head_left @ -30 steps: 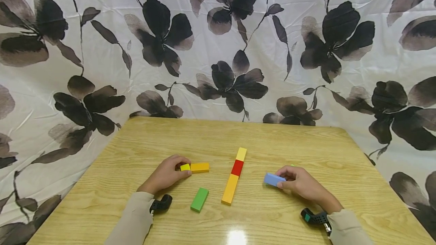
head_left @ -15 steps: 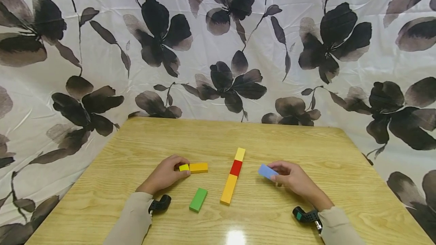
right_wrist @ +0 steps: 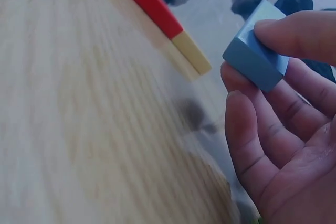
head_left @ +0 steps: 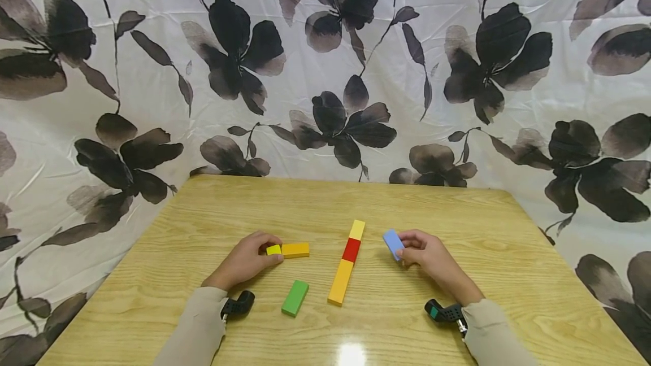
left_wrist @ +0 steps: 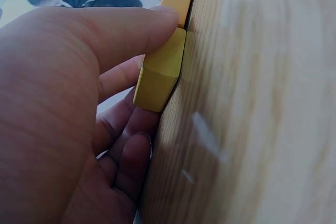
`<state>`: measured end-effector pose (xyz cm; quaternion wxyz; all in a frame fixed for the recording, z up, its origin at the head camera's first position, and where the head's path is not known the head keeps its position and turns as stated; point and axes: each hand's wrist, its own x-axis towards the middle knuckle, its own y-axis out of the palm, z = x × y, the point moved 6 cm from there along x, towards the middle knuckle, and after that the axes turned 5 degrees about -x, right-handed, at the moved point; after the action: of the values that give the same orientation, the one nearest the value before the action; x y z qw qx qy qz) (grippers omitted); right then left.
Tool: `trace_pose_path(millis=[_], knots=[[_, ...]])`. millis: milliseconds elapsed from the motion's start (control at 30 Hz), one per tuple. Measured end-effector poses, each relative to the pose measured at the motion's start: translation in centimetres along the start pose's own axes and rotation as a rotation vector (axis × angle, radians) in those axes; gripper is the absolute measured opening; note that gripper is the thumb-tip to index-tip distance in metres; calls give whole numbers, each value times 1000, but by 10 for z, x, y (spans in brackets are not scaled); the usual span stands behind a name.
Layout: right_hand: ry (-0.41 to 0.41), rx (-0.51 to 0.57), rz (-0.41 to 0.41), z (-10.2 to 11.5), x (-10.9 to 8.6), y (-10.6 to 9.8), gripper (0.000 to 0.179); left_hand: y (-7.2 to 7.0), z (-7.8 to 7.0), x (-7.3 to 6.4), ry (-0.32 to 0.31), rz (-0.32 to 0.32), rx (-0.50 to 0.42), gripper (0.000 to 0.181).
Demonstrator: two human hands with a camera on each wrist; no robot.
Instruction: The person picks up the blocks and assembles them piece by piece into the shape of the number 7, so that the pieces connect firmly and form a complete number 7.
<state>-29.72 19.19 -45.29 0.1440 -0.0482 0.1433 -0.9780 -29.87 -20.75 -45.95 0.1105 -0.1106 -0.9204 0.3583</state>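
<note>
My left hand (head_left: pixel 249 258) pinches a small yellow block (left_wrist: pixel 167 59) between thumb and fingers, low on the table. The block's far end meets an orange block (head_left: pixel 295 250), end to end. On the right, my right hand (head_left: pixel 432 256) holds a blue block (head_left: pixel 393 244) by thumb and fingers; in the right wrist view the blue block (right_wrist: pixel 255 51) shows above the tabletop. Between the hands runs a row of blocks: pale yellow (head_left: pixel 357 229) at the far end, red (head_left: pixel 351 250) in the middle, orange (head_left: pixel 340 282) nearest me.
A green block (head_left: pixel 295 298) lies on the wooden table (head_left: pixel 244 202), between the left hand and the near end of the row. Behind the table's far edge hangs a floral cloth (head_left: pixel 285 129). A dark strap (head_left: pixel 447 312) sits at the right wrist.
My right hand has carried the blue block leftward and slightly away from me, toward the row, turning it more lengthwise. My left hand stays put on the yellow block.
</note>
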Motion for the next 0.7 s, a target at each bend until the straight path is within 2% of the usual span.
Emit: trace_pose_path(millis=[200,333,700], knots=[[-30,38,17,-1,8,6,59,1,-1,0,-3,4,1,28],[-15,70,26,1,10,9,67,1,-2,1,-1,5,-1,28],[-6,98,26,3,18,14,65,0,0,0,2,2,-7,27]])
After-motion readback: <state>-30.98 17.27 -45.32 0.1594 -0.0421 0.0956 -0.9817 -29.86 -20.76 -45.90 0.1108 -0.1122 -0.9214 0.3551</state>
